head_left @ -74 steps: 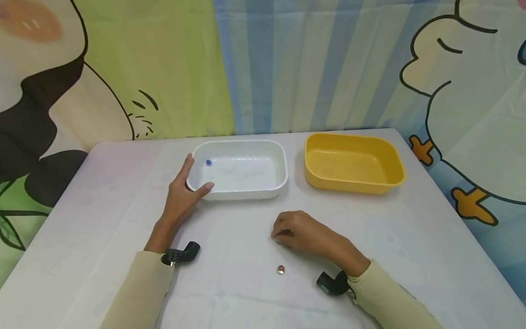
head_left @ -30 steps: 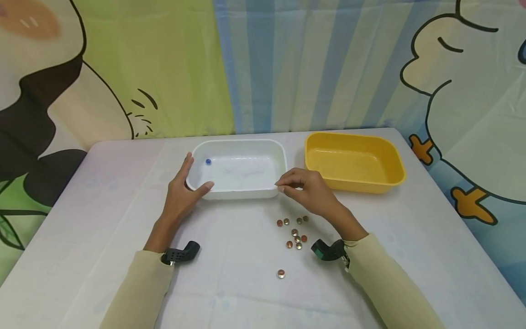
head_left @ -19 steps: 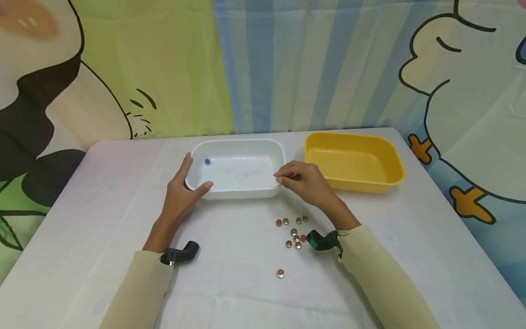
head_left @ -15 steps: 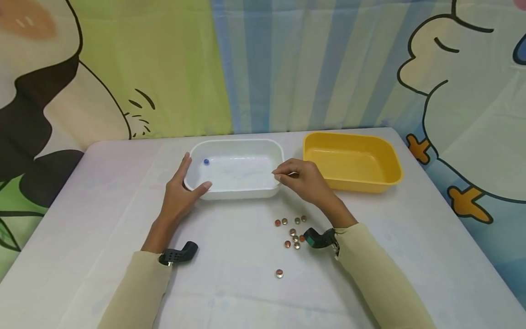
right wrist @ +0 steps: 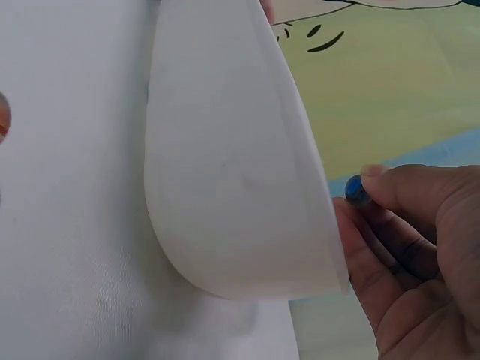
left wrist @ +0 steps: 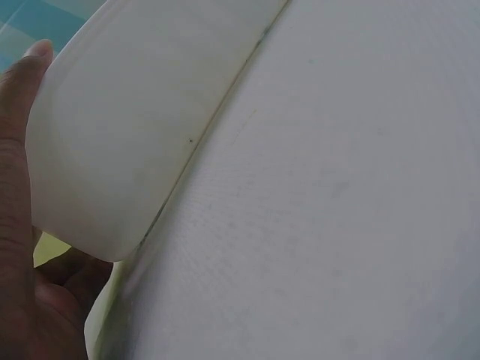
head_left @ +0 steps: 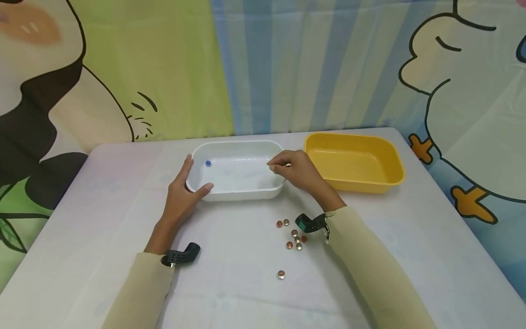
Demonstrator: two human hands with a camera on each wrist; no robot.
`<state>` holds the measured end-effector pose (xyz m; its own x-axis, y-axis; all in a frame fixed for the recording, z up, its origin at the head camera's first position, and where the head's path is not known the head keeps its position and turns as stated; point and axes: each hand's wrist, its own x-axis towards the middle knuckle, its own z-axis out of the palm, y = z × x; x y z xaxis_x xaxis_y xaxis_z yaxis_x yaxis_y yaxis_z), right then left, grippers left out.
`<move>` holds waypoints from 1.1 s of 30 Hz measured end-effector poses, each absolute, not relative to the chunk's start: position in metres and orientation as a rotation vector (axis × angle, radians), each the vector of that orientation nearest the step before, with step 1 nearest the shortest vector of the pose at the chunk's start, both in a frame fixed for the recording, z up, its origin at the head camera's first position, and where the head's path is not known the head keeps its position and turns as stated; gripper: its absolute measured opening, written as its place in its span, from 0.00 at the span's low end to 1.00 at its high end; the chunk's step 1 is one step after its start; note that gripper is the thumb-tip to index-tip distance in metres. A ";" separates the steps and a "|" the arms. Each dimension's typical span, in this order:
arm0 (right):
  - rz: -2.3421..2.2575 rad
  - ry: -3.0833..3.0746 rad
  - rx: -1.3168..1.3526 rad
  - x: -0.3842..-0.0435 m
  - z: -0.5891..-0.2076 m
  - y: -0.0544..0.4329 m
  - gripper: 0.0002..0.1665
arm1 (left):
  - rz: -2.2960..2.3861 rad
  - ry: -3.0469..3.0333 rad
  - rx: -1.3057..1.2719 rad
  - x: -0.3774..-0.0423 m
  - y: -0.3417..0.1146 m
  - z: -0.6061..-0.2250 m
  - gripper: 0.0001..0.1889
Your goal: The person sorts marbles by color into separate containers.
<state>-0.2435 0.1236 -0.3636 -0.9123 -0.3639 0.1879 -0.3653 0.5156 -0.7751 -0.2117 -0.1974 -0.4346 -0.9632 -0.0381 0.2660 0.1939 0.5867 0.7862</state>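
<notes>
My left hand (head_left: 178, 196) grips the left front corner of a white plastic basin (head_left: 242, 195), thumb at the front rim and fingers along the left side. Inside the basin, near its left end, lies a blue marble (head_left: 208, 163). Over the basin's right end, my right hand (head_left: 300, 171) pinches another blue marble (right wrist: 356, 190) between thumb and fingertips; the right wrist view shows it just beyond the rim. Several reddish and clear marbles (head_left: 294, 233) lie on the table below the right wrist, some perhaps hidden by the wrist camera.
A yellow basin (head_left: 353, 186) stands right of the white one, close to the right forearm. One separate marble (head_left: 281, 274) lies nearer the table's front. A patterned cloth (head_left: 287, 68) hangs behind the white-covered table (head_left: 230, 283).
My right hand has moved from above the table, uncovering the marbles there, to the white basin's right rim, then slightly farther up and left over it. My left hand stays at the corner.
</notes>
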 end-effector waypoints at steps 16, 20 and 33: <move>1.724 -2.793 0.356 -0.268 -0.361 0.120 0.11 | -1.316 -2.571 -0.152 -0.211 -0.199 -0.434 0.49; 1.865 -2.766 0.255 -0.274 -0.360 0.119 0.13 | -1.316 -2.574 -0.134 -0.210 -0.200 -0.434 0.49; 1.905 -2.718 0.039 -0.288 -0.361 0.111 0.13 | -1.306 -2.564 -0.147 -0.211 -0.200 -0.434 0.50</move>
<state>-0.2879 0.1114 -0.3609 -0.9840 -0.1205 -0.1314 0.0824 0.3463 -0.9345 -0.2109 -0.1999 -0.4344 -0.9612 -0.0275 0.2746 0.2060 0.5906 0.7802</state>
